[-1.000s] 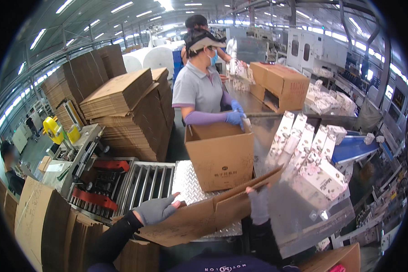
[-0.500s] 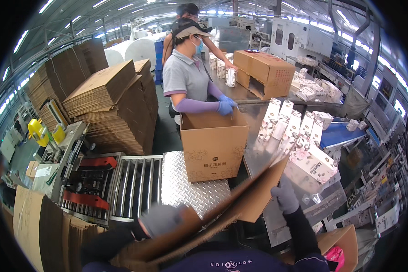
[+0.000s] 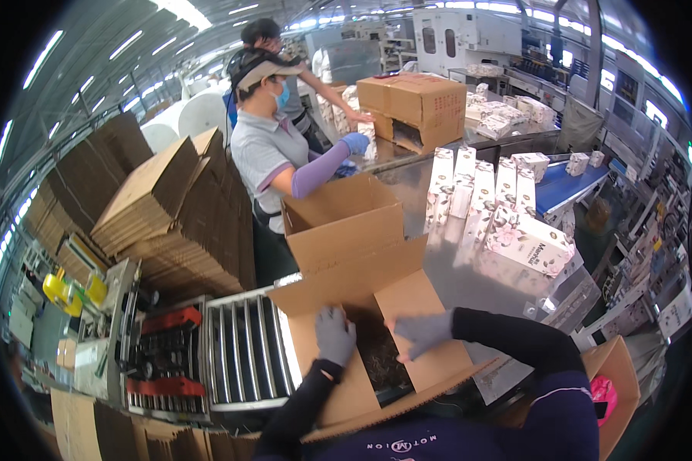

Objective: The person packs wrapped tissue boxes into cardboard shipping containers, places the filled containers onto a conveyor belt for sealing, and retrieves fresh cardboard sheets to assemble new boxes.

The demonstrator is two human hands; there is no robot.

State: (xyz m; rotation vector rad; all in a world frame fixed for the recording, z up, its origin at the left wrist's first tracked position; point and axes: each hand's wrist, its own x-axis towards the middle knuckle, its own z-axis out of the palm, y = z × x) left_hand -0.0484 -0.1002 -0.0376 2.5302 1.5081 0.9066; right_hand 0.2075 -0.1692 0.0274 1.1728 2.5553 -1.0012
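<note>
Right in front of me is an unfolded cardboard box (image 3: 438, 365), its side flaps lying inward and a dark gap between them. My left hand (image 3: 335, 338), in a grey glove with bare fingertips, curls its fingers at the inner edge of the left flap. On the right flap rests my right hand (image 3: 425, 334), gloved alike, fingers apart and reaching over the flap's inner edge. Just beyond stands another cardboard box (image 3: 354, 234), upright with its top uncovered.
White floral tissue packs (image 3: 527, 242) lie on the metal table (image 3: 430, 257) to the right. A roller conveyor (image 3: 246, 349) is at left, beside stacked flat cartons (image 3: 184, 230). A co-worker (image 3: 265, 146) in a grey shirt stands ahead, another person behind. A taped carton (image 3: 415, 107) sits farther back.
The flat, folded cardboard between my hands has been spread into a box shape. Both hands have come together onto its flaps. The co-worker's arm now reaches toward the packs on the table.
</note>
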